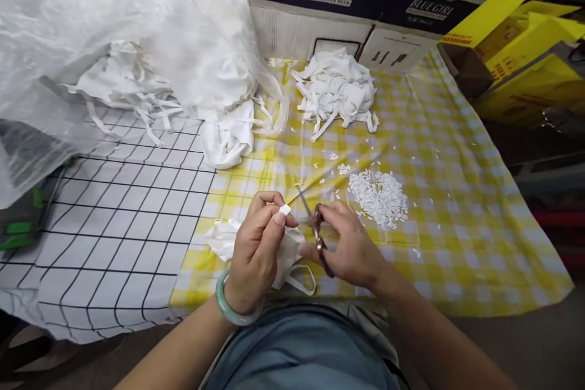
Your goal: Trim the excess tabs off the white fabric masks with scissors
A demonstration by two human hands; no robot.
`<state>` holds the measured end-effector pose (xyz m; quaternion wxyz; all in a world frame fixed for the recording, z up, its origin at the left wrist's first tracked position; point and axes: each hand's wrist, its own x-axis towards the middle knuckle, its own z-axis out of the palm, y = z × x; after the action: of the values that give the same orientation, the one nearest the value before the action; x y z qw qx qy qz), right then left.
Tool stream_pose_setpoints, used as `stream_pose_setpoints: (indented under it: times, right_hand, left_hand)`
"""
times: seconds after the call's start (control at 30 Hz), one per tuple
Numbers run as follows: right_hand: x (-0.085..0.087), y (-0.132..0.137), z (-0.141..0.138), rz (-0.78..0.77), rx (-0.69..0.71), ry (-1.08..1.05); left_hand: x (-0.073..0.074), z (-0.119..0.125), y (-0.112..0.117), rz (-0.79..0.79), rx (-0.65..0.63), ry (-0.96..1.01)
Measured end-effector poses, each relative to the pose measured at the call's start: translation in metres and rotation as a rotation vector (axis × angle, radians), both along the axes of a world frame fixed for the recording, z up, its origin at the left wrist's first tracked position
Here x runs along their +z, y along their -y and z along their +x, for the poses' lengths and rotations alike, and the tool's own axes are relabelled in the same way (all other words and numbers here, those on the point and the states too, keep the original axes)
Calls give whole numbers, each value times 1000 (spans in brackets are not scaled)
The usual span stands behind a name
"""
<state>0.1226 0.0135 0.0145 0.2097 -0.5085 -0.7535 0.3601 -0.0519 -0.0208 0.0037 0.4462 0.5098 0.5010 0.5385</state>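
Note:
Between the thumb and forefinger of my left hand (262,234) is pinched the end of a white strap (285,209), which sticks out as a small tab. The white fabric garment (223,239) with thin straps lies partly hidden beneath both hands, and a strap loop (302,280) hangs toward the table's front edge. My right hand (345,244) is closed round the handles of a pair of scissors (317,226). Their blades are parted and point up and left, just to the right of the strap end, apart from it.
Small white clippings (381,198) form a pile to the right, with others scattered about. A heap of white strapped garments (338,88) lies farther back. Clear plastic sheeting (137,6) with more garments fills the left. A carton (315,24) stands behind, yellow boxes (525,55) at right.

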Motion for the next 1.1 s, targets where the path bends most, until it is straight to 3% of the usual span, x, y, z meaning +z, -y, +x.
stream_pose_setpoints:
  times: [0.17,0.4,1.1]
  right_hand:
    - [3,14,11,-1,81,169]
    - [3,11,17,-30,108,143]
    - [-3,6,10,-29,84,92]
  left_hand:
    - [-2,8,3,36,-48,-82]
    - [-8,10,3,0,-95,-107]
    - [-14,15,1,90,-152,-169]
